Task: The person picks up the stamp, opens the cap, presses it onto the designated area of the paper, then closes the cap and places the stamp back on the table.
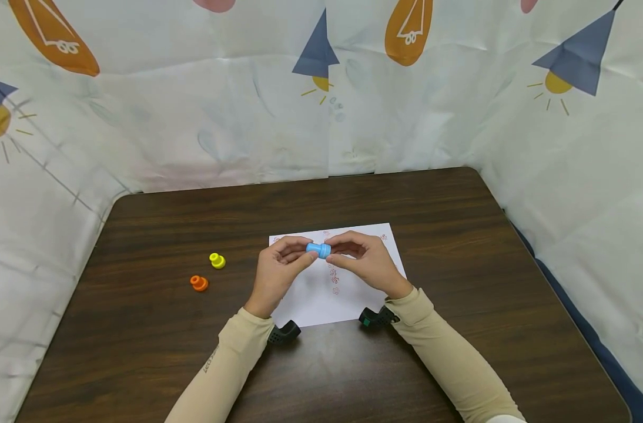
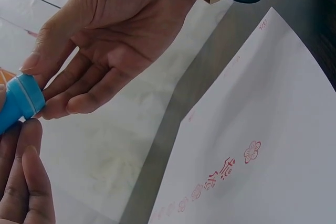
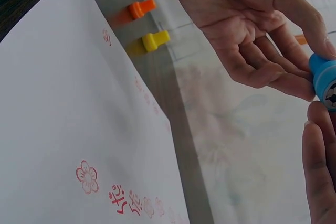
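Note:
A small blue toy stamp (image 1: 318, 251) is held sideways over the sheet of paper, between both hands. My left hand (image 1: 283, 267) pinches its left end with thumb and fingertips. The right hand (image 1: 368, 261) grips the right end, beyond a pale line round the stamp (image 2: 23, 95). In the right wrist view a soccer ball picture shows on one end of the stamp (image 3: 324, 77). White paper (image 1: 321, 308) lies below, bearing red flower prints (image 3: 86, 177) and red characters (image 2: 227, 169). Whether the stamp's cap is on or loosened I cannot tell.
To the left of the paper stand a yellow stamp (image 1: 217, 261) and an orange stamp (image 1: 198, 283) on the dark wood table (image 1: 157, 235). Patterned white cloth (image 1: 221, 129) hangs behind and at both sides. Each wrist wears a black strapped device (image 1: 284, 333).

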### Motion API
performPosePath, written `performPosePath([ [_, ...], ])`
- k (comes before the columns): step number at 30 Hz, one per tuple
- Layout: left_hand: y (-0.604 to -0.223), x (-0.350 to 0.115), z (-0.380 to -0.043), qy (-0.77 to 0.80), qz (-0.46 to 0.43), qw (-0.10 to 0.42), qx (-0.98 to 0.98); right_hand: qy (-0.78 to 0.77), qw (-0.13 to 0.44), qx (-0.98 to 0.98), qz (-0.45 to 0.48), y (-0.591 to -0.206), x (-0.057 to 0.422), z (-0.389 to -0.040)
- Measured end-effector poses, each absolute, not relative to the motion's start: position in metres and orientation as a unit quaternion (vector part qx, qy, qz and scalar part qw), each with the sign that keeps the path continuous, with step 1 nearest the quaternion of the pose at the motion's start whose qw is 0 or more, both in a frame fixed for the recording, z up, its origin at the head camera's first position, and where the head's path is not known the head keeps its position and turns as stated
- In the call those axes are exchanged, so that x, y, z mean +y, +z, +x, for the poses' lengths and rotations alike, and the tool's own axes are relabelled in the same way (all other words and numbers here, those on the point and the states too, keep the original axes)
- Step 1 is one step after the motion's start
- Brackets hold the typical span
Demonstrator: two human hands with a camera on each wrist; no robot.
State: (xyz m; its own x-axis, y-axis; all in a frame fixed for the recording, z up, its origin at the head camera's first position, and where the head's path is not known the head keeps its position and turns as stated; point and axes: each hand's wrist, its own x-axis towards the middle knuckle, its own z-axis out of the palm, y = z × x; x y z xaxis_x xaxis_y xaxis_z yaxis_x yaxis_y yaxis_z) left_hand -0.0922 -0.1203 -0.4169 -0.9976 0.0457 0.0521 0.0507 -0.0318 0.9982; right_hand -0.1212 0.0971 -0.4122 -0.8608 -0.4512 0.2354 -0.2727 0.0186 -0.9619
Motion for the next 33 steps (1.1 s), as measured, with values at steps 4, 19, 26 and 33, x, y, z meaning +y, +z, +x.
performPosePath([
  [4,-0.4163,-0.1199,-0.0917,-0.719,-0.034,0.002,-0.694,-0.652,0.065,0.711,-0.256,-0.4126,0.0971,-0.1214],
  [19,-0.4144,-0.1173,-0.0904,-0.719,-0.035,0.012,-0.694,-0.652,0.058,0.712,-0.255,-0.4117,0.0975,-0.1204],
  [26,-0.4142,-0.1163,-0.0892,-0.721,-0.037,0.020,-0.692,-0.658,0.051,0.705,-0.260,-0.4118,0.0975,-0.1195],
  [33,-0.4147,-0.1160,-0.0883,-0.721,-0.038,0.027,-0.691,-0.660,0.048,0.704,-0.256,-0.4120,0.0973,-0.1193],
])
